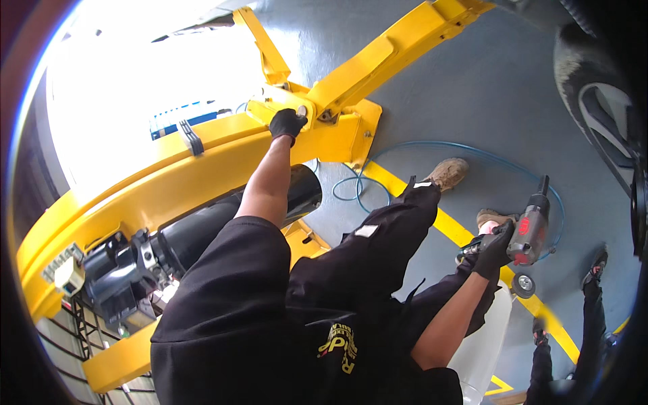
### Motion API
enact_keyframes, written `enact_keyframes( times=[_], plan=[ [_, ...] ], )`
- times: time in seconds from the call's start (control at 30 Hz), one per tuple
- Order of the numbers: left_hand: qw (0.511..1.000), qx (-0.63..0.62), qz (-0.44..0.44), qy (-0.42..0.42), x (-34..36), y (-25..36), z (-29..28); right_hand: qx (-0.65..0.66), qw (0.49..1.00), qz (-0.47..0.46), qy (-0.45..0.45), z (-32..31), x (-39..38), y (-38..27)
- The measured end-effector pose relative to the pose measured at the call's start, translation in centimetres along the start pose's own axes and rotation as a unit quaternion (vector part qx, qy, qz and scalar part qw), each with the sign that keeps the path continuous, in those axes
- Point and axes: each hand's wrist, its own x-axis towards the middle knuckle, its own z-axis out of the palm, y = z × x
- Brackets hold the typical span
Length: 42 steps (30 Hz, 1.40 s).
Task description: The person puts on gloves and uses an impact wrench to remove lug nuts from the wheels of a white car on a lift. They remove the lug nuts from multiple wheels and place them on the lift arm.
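Note:
My left hand (pixel 288 124), in a black glove, is closed at the yellow car lift's post (pixel 202 165), close to the pivot of its arms. A small pale metal piece (pixel 302 111) shows at its fingertips; what the fingers hold is mostly hidden. On the other side, my right hand (pixel 495 251), also gloved in black, grips the handle of a grey and red impact wrench (pixel 530 233). The wrench's long dark nose points away from me. Both arms are spread wide apart.
A blue air hose (pixel 466 145) curls over the grey floor. A car wheel (pixel 604 115) is at the far right. Beside my left arm lies a black cylinder (pixel 202 229) with the lift's motor. A small caster (pixel 524 285) and another person's legs (pixel 591 317) are at the right.

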Motion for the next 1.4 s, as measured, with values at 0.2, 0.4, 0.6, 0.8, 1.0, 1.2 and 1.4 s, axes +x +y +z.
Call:
enact_keyframes(
  times=[0.2,0.4,0.6,0.8,1.0,1.2,1.4],
  plan=[
    [0.994,-0.032,0.077,0.067,4.3,-5.1,5.8,-0.320,0.890,-0.309,-0.103,3.7,-6.2,-3.4],
    [0.981,-0.092,0.165,0.045,5.0,-7.5,4.8,0.005,0.981,0.085,-0.175,9.5,-11.9,-6.5],
    [0.971,-0.157,0.168,0.061,4.7,-7.2,4.7,0.119,0.983,0.130,-0.050,12.7,-14.4,-9.3],
    [0.967,-0.215,0.121,0.060,5.4,-6.5,4.5,0.078,0.988,0.116,-0.060,10.1,-15.4,-4.5],
    [0.976,-0.149,0.147,0.061,7.1,-8.4,5.2,0.170,0.962,0.213,-0.017,9.5,-13.1,-8.6],
    [0.980,-0.041,0.191,-0.046,6.6,-10.0,2.6,0.114,0.971,0.195,-0.078,7.6,-13.3,-4.6],
    [0.985,-0.013,0.128,-0.114,9.2,-10.3,2.0,0.227,0.926,0.293,-0.069,8.1,-12.9,-4.4]
  ],
)
